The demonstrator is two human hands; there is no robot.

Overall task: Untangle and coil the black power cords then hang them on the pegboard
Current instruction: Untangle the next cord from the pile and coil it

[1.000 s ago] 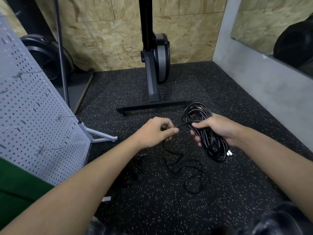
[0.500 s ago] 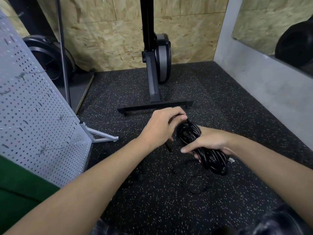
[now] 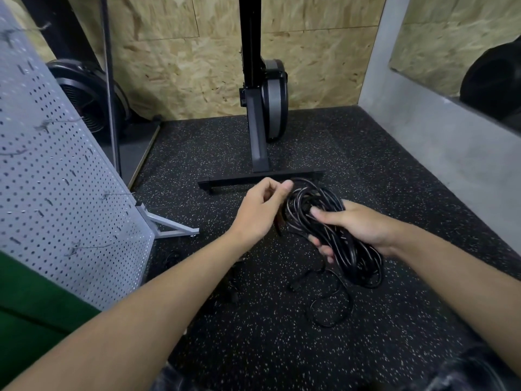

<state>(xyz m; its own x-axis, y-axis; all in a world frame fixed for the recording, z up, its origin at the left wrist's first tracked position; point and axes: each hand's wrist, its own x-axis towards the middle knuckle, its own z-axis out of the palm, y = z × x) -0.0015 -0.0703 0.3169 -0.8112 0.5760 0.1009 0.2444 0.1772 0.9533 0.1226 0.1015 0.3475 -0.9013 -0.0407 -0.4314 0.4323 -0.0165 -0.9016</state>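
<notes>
The right hand [image 3: 359,225] is gripping a bundle of black cord [image 3: 353,259] around its middle, with the thumb lying across the top and the fingers curling underneath, and is holding it above the floor [image 3: 253,342]. The left hand [image 3: 260,211] is pinching a single strand at the bundle's upper end, its fingers curled in on it. A loose tail [image 3: 331,310] is lying in open loops on the floor just below the bundle, with a plug [image 3: 294,286] at one bend. It seems to be trailing from the bundle, though the join is hard to see. The pegboard [image 3: 62,176] is standing to the left, well apart from the bundle, its wire hooks [image 3: 119,193] sticking out.

The cord is looking limp and fairly light, with a rubbery jacket that should give a sure grip. The loops are likely wanting to spring apart, so the best hold is across all of them at the middle while the other hand is feeding slack. The stiff plug may snag.
</notes>
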